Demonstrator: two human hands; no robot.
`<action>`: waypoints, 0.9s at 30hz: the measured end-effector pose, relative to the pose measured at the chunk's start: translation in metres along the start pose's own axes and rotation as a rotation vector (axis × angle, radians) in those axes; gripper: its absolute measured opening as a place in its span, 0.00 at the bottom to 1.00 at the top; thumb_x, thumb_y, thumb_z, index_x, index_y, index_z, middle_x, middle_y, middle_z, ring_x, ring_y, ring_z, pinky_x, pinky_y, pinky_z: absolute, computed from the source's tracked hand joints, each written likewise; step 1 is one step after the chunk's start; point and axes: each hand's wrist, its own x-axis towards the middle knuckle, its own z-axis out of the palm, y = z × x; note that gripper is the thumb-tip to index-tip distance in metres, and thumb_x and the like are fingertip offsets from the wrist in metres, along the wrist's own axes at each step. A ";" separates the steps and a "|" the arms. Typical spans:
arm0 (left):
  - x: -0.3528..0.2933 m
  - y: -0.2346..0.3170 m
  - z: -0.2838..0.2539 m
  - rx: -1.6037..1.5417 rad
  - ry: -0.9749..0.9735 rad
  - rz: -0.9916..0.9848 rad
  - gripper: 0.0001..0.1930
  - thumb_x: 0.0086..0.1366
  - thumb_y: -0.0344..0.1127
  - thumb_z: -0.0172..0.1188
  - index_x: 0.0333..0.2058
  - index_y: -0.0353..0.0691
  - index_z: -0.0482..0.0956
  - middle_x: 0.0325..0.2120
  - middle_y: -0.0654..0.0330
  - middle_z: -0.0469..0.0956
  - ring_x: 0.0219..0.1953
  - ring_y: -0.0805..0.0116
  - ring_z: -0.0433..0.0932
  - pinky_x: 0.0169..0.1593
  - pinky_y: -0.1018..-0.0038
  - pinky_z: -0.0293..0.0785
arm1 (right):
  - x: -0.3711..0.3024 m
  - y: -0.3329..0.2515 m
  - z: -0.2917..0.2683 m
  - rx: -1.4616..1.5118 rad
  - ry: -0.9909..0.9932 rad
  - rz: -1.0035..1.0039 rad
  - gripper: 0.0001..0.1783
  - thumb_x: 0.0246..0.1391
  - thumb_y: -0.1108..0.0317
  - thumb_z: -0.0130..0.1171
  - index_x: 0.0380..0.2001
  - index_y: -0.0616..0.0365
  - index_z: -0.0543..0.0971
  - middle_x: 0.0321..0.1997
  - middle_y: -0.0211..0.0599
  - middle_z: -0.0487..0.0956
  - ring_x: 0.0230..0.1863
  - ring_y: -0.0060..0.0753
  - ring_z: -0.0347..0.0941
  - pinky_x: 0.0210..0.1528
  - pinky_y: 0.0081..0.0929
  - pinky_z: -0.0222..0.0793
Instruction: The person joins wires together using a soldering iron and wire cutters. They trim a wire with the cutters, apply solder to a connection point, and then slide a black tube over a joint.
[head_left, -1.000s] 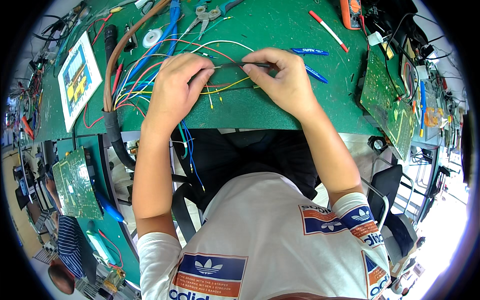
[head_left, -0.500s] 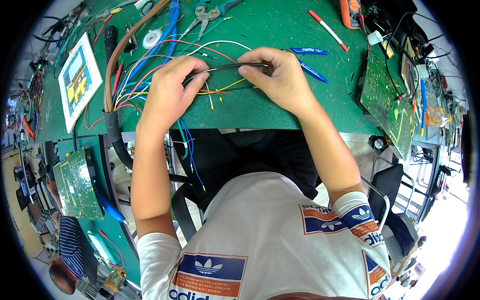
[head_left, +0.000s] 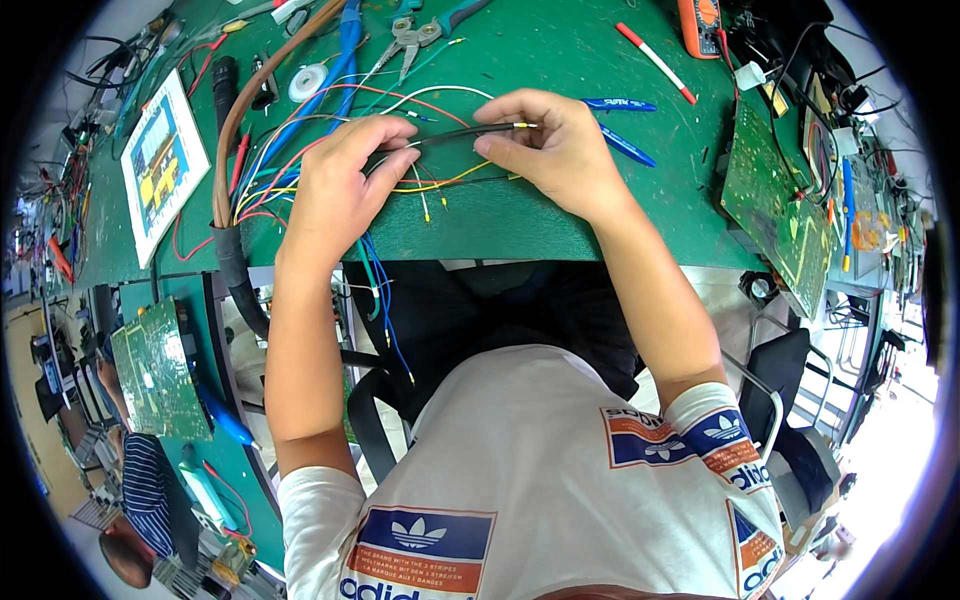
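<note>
Both my hands are over the near edge of a green table, joined by a thin black sleeve (head_left: 462,134) that runs between them. My left hand (head_left: 345,180) is closed, thumb and forefinger pinching the sleeve's left end, where a thin pale wire shows. On the other side my right hand (head_left: 560,150) curls its thumb and fingers round the sleeve's right end. A small yellow-banded wire tip (head_left: 523,125) sticks out there. Around my left hand fan several thin coloured wires from a thick black-sleeved cable (head_left: 236,270); blue wires (head_left: 390,335) hang past the table edge.
Pliers (head_left: 408,42) and a white tape roll (head_left: 307,82) lie at the back. A printed sheet (head_left: 165,165) stands at left. To the right are blue pens (head_left: 625,145), a red-and-white marker (head_left: 655,62), an orange multimeter (head_left: 702,25) and a circuit board (head_left: 775,195). Another person (head_left: 150,490) is at lower left.
The yellow-banded tip now shows plainly at the sleeve's right end, beside my right fingers. My right hand has shifted slightly left and up; my left keeps its pinch.
</note>
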 end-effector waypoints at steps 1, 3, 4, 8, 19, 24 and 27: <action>0.000 0.000 -0.001 0.010 0.003 0.006 0.12 0.57 0.24 0.70 0.40 0.34 0.80 0.31 0.54 0.83 0.33 0.60 0.83 0.39 0.70 0.78 | 0.000 0.003 -0.001 0.012 0.011 0.001 0.11 0.56 0.76 0.68 0.43 0.66 0.83 0.37 0.29 0.83 0.34 0.14 0.76 0.36 0.13 0.73; 0.000 0.000 0.000 0.010 0.005 0.008 0.12 0.57 0.24 0.70 0.40 0.34 0.81 0.32 0.54 0.83 0.33 0.60 0.83 0.38 0.70 0.78 | -0.001 0.001 -0.004 0.035 0.001 0.015 0.12 0.57 0.77 0.68 0.44 0.66 0.82 0.39 0.30 0.83 0.34 0.14 0.77 0.36 0.13 0.73; 0.000 0.000 0.000 0.009 0.006 0.009 0.12 0.57 0.24 0.70 0.40 0.35 0.81 0.32 0.54 0.83 0.33 0.60 0.83 0.38 0.70 0.78 | -0.001 0.001 -0.005 0.047 -0.003 0.023 0.12 0.57 0.77 0.68 0.44 0.66 0.82 0.40 0.30 0.83 0.34 0.14 0.77 0.36 0.13 0.73; 0.000 0.000 0.001 0.023 0.003 0.001 0.12 0.57 0.24 0.70 0.40 0.35 0.81 0.32 0.54 0.83 0.33 0.60 0.84 0.39 0.70 0.78 | -0.001 0.002 -0.001 0.006 -0.010 0.029 0.11 0.56 0.77 0.68 0.43 0.66 0.83 0.36 0.29 0.82 0.33 0.12 0.76 0.34 0.11 0.72; 0.001 0.000 0.001 0.034 -0.007 0.006 0.13 0.55 0.24 0.71 0.41 0.35 0.82 0.32 0.54 0.84 0.34 0.59 0.84 0.40 0.69 0.78 | -0.001 0.002 0.001 0.019 -0.013 0.031 0.10 0.56 0.76 0.69 0.42 0.66 0.83 0.35 0.28 0.82 0.34 0.12 0.76 0.35 0.11 0.72; 0.000 0.003 -0.002 0.033 0.004 -0.012 0.18 0.54 0.24 0.72 0.44 0.36 0.81 0.37 0.53 0.83 0.39 0.57 0.84 0.44 0.68 0.79 | 0.001 0.005 -0.001 0.081 -0.012 0.036 0.11 0.56 0.77 0.68 0.43 0.66 0.82 0.39 0.30 0.82 0.37 0.15 0.77 0.39 0.14 0.75; 0.001 0.004 -0.006 0.081 0.032 0.025 0.20 0.52 0.25 0.73 0.45 0.36 0.81 0.41 0.52 0.82 0.42 0.54 0.83 0.46 0.65 0.79 | 0.000 0.004 -0.003 0.148 -0.003 0.057 0.11 0.56 0.78 0.68 0.43 0.65 0.82 0.39 0.31 0.82 0.38 0.16 0.78 0.41 0.15 0.75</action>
